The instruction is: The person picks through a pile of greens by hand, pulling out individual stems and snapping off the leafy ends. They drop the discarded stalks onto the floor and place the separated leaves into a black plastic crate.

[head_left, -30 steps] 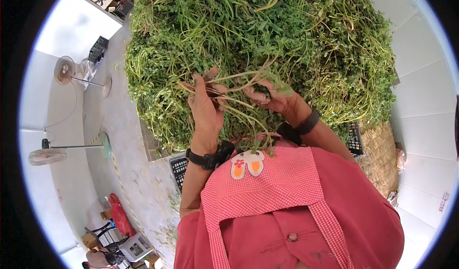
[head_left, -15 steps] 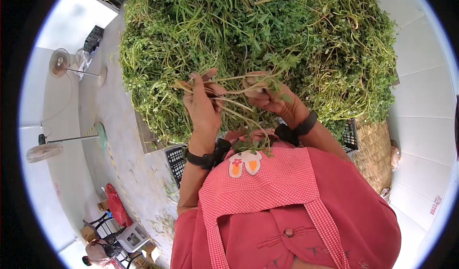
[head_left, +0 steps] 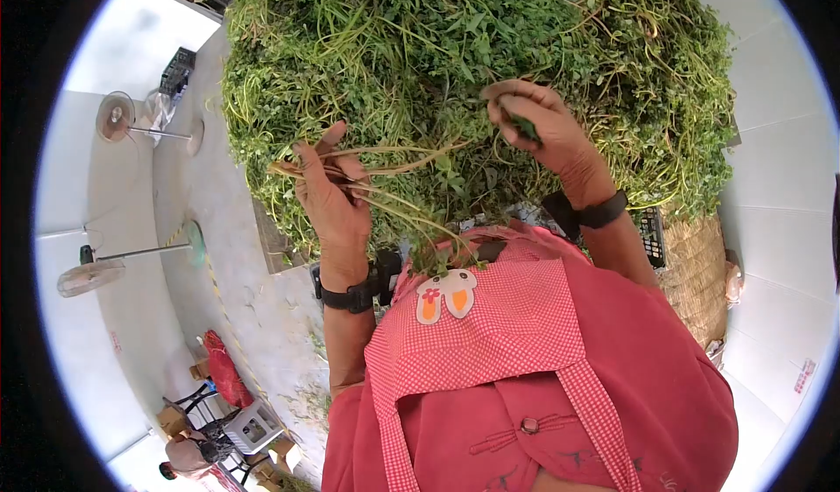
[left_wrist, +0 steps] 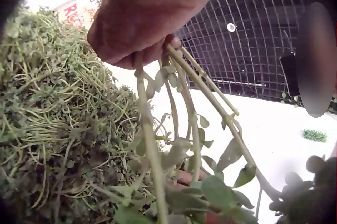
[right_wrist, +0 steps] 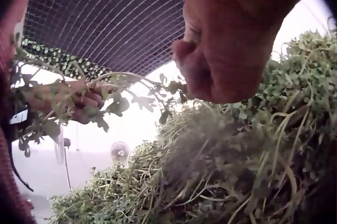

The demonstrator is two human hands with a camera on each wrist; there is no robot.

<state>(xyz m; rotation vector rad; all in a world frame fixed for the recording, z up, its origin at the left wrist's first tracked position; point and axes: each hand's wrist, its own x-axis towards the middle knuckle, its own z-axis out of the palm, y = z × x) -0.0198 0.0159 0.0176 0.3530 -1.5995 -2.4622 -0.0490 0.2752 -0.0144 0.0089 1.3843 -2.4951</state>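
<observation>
In the head view a large heap of green leafy stems [head_left: 376,63] fills the top. My left hand [head_left: 335,199] pinches several long pale stems [head_left: 402,202] at the heap's near left edge; their leafy ends hang down over the apron. The left wrist view shows those stems [left_wrist: 152,150] running down from the fingers of my left hand [left_wrist: 152,13]. To the right, above the heap, my right hand [head_left: 551,133] has its fingers curled round a small dark green leafy piece [head_left: 523,126]. In the right wrist view my right hand [right_wrist: 226,45] is curled, with leaves beside its fingertips.
Black crates [head_left: 651,237] stand under the heap near a woven straw bundle [head_left: 696,273]. On the left are two standing fans [head_left: 115,118], a red sack [head_left: 226,369] and a grey-white crate [head_left: 252,429]. A person [head_left: 185,457] is at the bottom left.
My right hand has moved right and up, away from the stems in my left hand, with a leafy piece in its fingers. My left hand has moved left, still pinching the stems.
</observation>
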